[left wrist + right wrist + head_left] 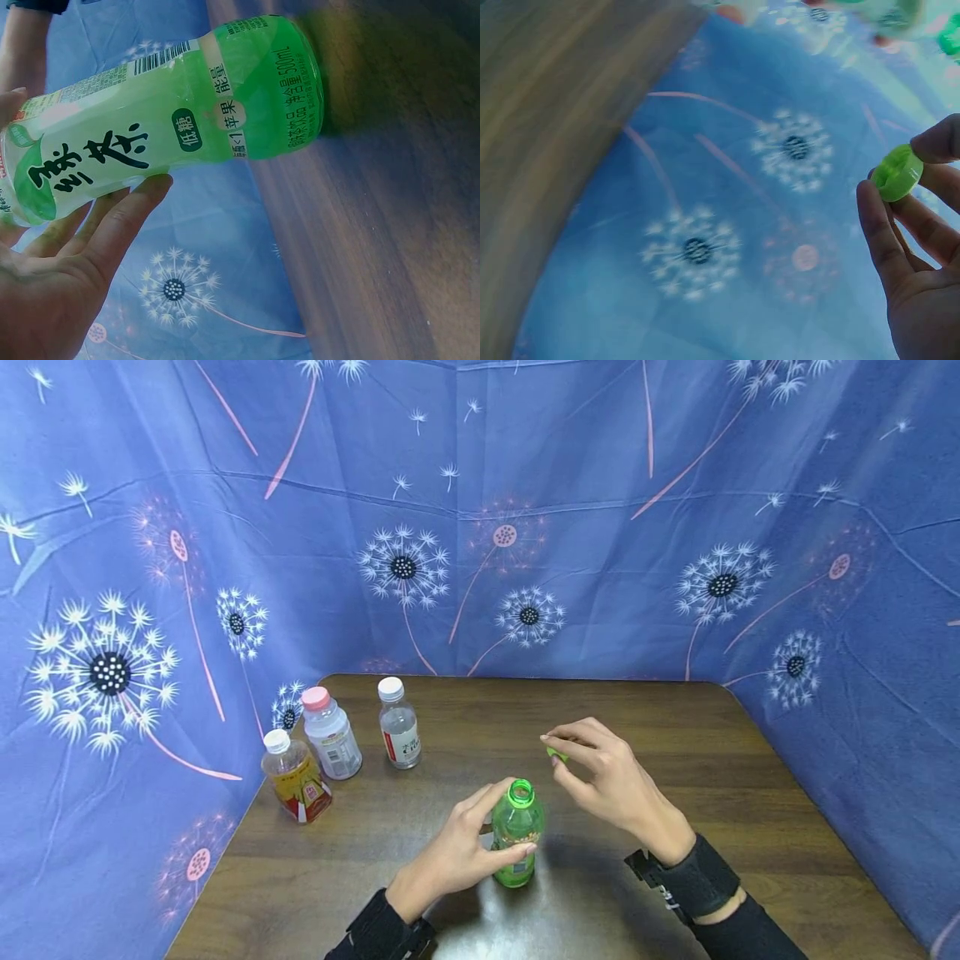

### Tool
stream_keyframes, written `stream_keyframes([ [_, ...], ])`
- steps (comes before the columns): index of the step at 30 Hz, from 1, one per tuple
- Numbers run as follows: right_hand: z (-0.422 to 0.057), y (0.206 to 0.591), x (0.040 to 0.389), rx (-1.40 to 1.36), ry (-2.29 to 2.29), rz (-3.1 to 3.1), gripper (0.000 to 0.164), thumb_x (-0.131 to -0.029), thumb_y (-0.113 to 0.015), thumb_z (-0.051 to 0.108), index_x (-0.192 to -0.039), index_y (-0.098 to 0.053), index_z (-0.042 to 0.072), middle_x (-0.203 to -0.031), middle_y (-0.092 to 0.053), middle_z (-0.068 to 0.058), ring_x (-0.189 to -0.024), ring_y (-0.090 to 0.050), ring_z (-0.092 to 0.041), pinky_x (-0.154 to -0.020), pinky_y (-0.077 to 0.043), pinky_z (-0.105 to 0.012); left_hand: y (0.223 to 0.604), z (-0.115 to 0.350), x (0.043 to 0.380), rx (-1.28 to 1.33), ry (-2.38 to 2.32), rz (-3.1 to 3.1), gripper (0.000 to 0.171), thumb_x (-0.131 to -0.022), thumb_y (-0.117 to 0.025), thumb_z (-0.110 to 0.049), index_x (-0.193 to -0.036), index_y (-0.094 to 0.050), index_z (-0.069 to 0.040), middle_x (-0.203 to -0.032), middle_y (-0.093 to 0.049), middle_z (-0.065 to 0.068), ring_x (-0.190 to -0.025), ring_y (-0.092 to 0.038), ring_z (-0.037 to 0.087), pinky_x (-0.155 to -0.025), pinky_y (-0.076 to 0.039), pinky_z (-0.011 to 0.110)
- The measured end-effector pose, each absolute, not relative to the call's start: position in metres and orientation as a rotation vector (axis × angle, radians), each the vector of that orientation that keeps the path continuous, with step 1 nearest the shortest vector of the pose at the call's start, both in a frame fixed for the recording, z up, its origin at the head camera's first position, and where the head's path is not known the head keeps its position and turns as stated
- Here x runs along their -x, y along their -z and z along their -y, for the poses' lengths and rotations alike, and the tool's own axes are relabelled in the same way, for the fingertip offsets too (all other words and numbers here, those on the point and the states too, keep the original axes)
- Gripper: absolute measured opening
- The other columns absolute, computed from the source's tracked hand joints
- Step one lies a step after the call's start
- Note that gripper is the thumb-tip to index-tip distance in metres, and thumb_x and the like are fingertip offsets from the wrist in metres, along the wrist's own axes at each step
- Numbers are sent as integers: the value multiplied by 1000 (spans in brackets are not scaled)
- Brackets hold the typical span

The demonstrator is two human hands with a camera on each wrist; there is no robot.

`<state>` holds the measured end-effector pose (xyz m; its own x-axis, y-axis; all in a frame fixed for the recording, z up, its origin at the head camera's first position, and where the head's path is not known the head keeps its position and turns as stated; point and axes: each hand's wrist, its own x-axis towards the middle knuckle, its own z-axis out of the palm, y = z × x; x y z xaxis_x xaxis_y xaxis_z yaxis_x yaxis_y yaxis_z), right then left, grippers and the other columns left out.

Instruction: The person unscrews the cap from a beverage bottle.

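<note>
A green plastic bottle (pixel 517 822) stands upright on the wooden table with its mouth uncovered. My left hand (pixel 468 847) grips it round the side, thumb at the front and fingers behind. In the left wrist view the label of the bottle (pixel 172 112) shows large dark characters, and the left hand (pixel 75 277) lies against it. To the right of the bottle, my right hand (pixel 607 768) pinches a light green cap (pixel 557 752) above the table. The right wrist view shows the cap (pixel 898 173) between thumb and fingertips of the right hand (pixel 922 247).
At the back left stand a clear bottle with a white cap (pixel 400 727), a whitish bottle with a pink cap (pixel 332 735) and a reddish-brown drink bottle (pixel 296 777). Blue dandelion-print cloth (pixel 592 568) hangs behind and beside the wooden table (pixel 720 752).
</note>
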<state>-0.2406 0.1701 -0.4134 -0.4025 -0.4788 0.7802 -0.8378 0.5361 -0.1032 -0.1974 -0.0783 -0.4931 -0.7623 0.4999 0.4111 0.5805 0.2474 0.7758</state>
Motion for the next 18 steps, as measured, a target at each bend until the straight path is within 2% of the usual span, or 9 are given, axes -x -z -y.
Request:
stream_keyframes([
  [9, -149, 385, 214, -1255, -681, 1976, 31, -92, -64, 9, -119, -78, 6, -115, -75, -6, -101, -68, -17, -79, -59, -27, 494, 79, 197, 1073, 1574, 2400, 77, -93, -82, -35, -158, -40, -34, -134, -62, -4, -112, -70, 15, -81, -62, 21],
  [18, -139, 385, 200, -1434, -638, 1982, 26, -96, -63, 9, -118, -78, 6, -116, -73, -4, -105, -66, -16, -83, -59, -28, 497, 81, 195, 1093, 1630, 2411, 78, -95, -79, -34, -160, -36, -38, -143, -58, -6, -117, -69, 16, -85, -61, 22],
])
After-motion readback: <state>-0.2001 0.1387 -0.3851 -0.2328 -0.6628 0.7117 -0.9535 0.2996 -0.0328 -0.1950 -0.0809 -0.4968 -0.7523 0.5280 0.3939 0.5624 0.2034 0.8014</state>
